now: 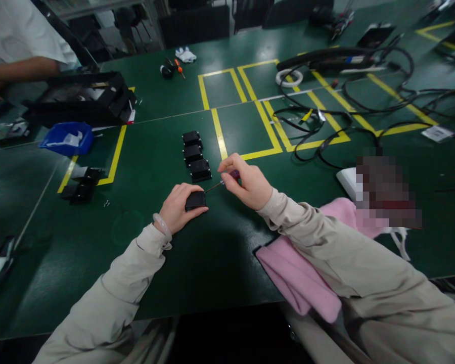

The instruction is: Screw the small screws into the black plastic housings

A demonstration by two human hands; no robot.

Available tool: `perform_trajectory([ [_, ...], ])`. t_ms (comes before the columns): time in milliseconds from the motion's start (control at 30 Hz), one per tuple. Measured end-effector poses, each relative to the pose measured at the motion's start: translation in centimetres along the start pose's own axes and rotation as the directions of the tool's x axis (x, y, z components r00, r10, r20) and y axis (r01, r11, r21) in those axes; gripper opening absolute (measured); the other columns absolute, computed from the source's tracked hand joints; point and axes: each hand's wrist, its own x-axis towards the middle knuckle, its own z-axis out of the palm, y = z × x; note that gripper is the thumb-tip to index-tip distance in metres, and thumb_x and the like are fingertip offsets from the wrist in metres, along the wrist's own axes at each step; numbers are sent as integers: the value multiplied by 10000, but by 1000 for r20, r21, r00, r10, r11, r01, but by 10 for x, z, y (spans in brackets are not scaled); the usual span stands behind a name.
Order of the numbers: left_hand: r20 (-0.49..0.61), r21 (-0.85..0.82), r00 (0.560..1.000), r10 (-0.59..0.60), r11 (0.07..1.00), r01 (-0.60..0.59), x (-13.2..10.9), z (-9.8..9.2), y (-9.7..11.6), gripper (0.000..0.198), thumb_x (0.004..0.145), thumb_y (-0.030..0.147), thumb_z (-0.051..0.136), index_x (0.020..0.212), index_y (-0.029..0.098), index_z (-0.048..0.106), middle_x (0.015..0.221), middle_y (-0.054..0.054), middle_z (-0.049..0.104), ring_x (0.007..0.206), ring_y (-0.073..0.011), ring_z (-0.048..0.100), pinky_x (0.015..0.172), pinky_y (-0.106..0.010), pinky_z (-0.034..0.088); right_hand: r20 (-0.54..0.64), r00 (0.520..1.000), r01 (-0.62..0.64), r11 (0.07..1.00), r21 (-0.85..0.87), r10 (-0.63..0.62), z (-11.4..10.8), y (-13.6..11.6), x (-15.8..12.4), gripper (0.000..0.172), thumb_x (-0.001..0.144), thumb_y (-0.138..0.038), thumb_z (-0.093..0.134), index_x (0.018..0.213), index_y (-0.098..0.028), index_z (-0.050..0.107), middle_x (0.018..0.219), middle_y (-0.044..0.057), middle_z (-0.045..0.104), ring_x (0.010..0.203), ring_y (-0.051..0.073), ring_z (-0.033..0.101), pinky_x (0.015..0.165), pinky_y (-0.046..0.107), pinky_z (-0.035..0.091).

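Note:
My left hand (179, 208) grips a small black box-shaped part (195, 201) against the green table, thumb on its near side and fingers over the far side. In my right hand (246, 183) is a screwdriver (233, 175) with a dark reddish handle, held between thumb and fingers. Its thin shaft slants down to the left, and the tip is at the part's right far corner; whether it sits in a screw is too small to tell. Just beyond, several similar black parts (192, 152) stand in a row, with small shiny points at their corners.
Left are a blue bin (69, 138), more black parts (79, 186), loose screws (106, 203) and a black tray (94, 98), near another person's arm (23, 68). Black cables (326, 114) sprawl at right. A pink cloth (299, 278) lies under my right forearm. An orange screwdriver (179, 68) lies at the back.

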Motion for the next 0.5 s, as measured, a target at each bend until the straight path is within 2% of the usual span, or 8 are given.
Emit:
perform_trajectory([
  [100,4,-2,1000,-9,1000,9,0,0,0,350,873,393,709,1139,204,580,1061,-62,651,982,-246,588,864,-376,472,-3,1000,-6,1000,-7,6,0,0,0,173,916,-281,430,1043,-187,498,796,0,590,704,128,582,689,255,411],
  [267,0,-8,1000,-11,1000,11,1,0,1,346,873,395,704,1131,200,583,1057,-65,654,978,-250,591,861,-384,475,18,1000,2,1000,15,-2,0,1,0,226,959,-410,420,922,-201,500,791,3,597,676,118,571,662,244,394],
  [433,9,-3,1000,-15,1000,15,1,-1,1,343,867,386,711,1126,202,581,1051,-64,655,978,-252,592,860,-382,474,-10,1000,-6,1000,-6,6,0,0,0,175,923,-282,425,1050,-187,500,754,-13,570,667,124,568,674,250,405],
  [500,-1,-5,1000,0,1000,0,1,-1,1,338,869,376,713,1123,196,581,1050,-65,655,973,-248,590,847,-370,473,-11,1000,-16,1000,-6,16,0,-1,0,183,921,-288,427,1052,-184,502,757,-10,572,676,129,576,681,254,409],
])
